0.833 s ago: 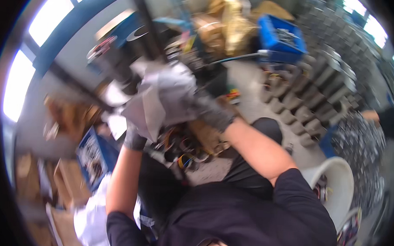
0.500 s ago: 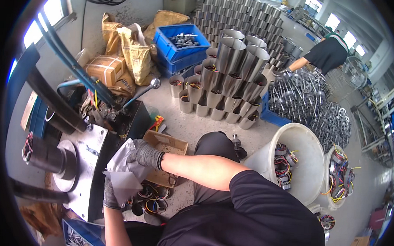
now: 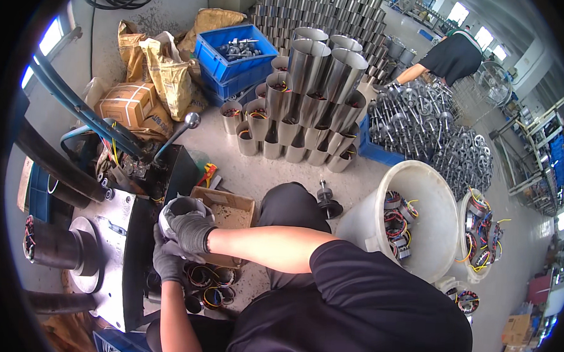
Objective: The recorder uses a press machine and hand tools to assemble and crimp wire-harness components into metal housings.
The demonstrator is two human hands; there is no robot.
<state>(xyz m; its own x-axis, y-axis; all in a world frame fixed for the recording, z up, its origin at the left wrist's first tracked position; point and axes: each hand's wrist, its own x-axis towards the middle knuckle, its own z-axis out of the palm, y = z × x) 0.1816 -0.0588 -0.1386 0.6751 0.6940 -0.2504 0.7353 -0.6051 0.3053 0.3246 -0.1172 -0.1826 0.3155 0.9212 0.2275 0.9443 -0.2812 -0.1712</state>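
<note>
Both hands are together, clamped on one round piece (image 3: 168,219) with a pale wrapping about its rim and a dark hollow inside. The right gloved hand (image 3: 192,231) lies over its near side, fingers bent onto it; the left gloved hand (image 3: 167,262) grips from below, its fingers along the outer side — the fingertips are partly hidden. The piece is held between the machine's bright metal plate (image 3: 115,251) and a shallow open cardboard box (image 3: 251,218). Just beneath the hands, short dark rings (image 3: 201,276) with coloured wires stand on the floor. A dark cylinder (image 3: 54,246) juts from the plate, wires showing at its end.

To the right, a white tub (image 3: 431,256) lies tilted, wired coils (image 3: 398,226) inside. Farther off rise stacked metal sleeves (image 3: 307,65), a blue bin (image 3: 236,69) and a heap of shafts (image 3: 414,115) — beyond which a co-worker (image 3: 457,58) bends forward.
</note>
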